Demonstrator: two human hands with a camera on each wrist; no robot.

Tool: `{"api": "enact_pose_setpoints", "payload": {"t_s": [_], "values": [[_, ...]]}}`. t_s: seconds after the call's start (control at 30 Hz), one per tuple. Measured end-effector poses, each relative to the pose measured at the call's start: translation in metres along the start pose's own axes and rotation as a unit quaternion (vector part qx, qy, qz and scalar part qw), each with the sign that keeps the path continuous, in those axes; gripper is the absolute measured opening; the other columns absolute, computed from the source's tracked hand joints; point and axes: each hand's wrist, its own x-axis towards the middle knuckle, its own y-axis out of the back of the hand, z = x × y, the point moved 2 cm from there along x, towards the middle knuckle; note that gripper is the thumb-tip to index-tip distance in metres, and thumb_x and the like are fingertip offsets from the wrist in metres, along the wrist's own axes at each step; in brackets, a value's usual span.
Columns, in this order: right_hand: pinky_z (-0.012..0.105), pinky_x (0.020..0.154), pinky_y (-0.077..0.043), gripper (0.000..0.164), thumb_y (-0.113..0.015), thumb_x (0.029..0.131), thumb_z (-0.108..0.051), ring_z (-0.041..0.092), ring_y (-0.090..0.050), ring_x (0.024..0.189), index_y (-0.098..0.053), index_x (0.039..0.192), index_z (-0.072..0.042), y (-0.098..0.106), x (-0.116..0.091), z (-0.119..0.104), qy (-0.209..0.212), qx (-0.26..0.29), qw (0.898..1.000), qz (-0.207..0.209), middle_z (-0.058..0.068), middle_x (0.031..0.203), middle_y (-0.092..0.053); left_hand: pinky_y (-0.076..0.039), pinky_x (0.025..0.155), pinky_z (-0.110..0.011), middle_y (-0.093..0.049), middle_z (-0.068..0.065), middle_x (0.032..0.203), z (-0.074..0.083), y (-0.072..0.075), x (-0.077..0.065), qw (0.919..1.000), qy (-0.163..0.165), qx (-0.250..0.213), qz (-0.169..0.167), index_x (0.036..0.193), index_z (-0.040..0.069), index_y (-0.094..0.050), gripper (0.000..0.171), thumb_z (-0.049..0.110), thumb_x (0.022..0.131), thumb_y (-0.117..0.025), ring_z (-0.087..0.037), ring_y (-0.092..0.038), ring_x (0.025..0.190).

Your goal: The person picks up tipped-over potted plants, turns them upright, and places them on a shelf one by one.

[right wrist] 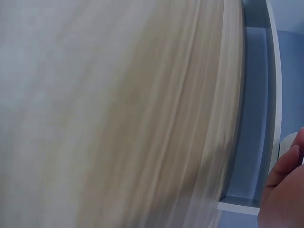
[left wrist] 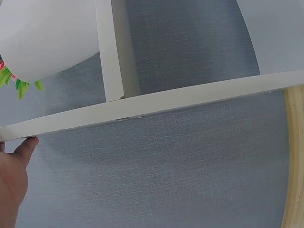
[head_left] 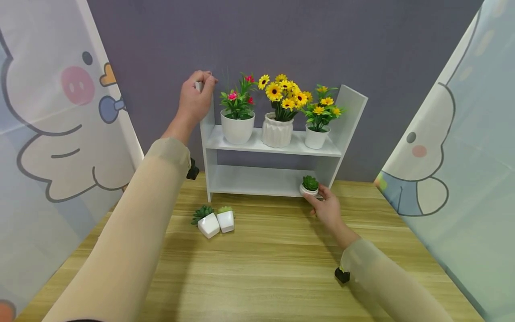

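A white two-tier shelf (head_left: 257, 180) stands on the wooden table against the grey backdrop. My left hand (head_left: 196, 96) grips the top of its left side panel; in the left wrist view a thumb (left wrist: 27, 149) touches the panel's edge. My right hand (head_left: 329, 210) pinches a small potted succulent (head_left: 309, 189) in a round white pot, at the right end of the lower tier. Whether the pot's base touches the board cannot be made out. In the right wrist view, the right hand (right wrist: 285, 190) covers most of the pot.
On the upper tier stand a pink-flowered pot (head_left: 238, 127), a ribbed pot of sunflowers (head_left: 277, 130) and a smaller yellow-flowered pot (head_left: 316, 137). Two succulents in white angular pots (head_left: 208, 225) lie tipped on the wooden table (head_left: 257, 268), front left. Cartoon-printed curtains (head_left: 72, 147) flank both sides.
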Motion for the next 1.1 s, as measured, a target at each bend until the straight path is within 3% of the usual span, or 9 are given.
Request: {"api": "enact_pose_setpoints", "payload": {"t_s": [0.27, 0.5, 0.73, 1.1], "values": [[0.022, 0.053, -0.056, 0.081, -0.08, 0.103, -0.026, 0.007, -0.06, 0.052, -0.038, 0.166, 0.002, -0.004, 0.006, -0.002, 0.0, -0.034, 0.999, 0.037, 0.027, 0.167, -0.048, -0.047, 0.121, -0.029, -0.069, -0.007, 0.136, -0.001, 0.001, 0.001, 1.0, -0.001, -0.004, 0.005, 0.103, 0.003, -0.063, 0.036, 0.036, 0.112, -0.051, -0.005, -0.052, 0.15], [0.02, 0.05, -0.054, 0.078, -0.078, 0.103, -0.025, 0.01, -0.062, 0.052, -0.038, 0.165, 0.003, -0.01, 0.008, -0.001, -0.009, -0.057, 0.996, 0.063, 0.03, 0.163, -0.05, -0.044, 0.124, -0.03, -0.068, -0.006, 0.141, -0.001, 0.002, -0.001, 1.0, 0.005, -0.004, -0.001, 0.098, 0.012, -0.064, 0.032, 0.037, 0.112, -0.051, -0.005, -0.051, 0.15], [0.02, 0.049, -0.054, 0.078, -0.076, 0.105, -0.024, 0.009, -0.063, 0.052, -0.036, 0.166, 0.003, -0.01, 0.009, -0.001, -0.011, -0.047, 0.996, 0.073, 0.03, 0.162, -0.051, -0.045, 0.123, -0.03, -0.068, -0.007, 0.143, 0.001, 0.0, 0.0, 1.0, 0.001, -0.006, -0.004, 0.091, 0.024, -0.062, 0.027, 0.037, 0.113, -0.052, -0.004, -0.05, 0.15], [0.025, 0.054, -0.06, 0.079, -0.077, 0.104, -0.024, 0.011, -0.068, 0.055, -0.036, 0.166, 0.001, -0.011, 0.011, 0.0, -0.01, -0.045, 0.996, 0.08, 0.03, 0.161, -0.052, -0.045, 0.124, -0.03, -0.068, -0.006, 0.142, 0.001, 0.001, -0.001, 1.0, 0.007, 0.001, -0.002, 0.092, 0.024, -0.061, 0.027, 0.038, 0.113, -0.051, -0.004, -0.05, 0.151]]}}
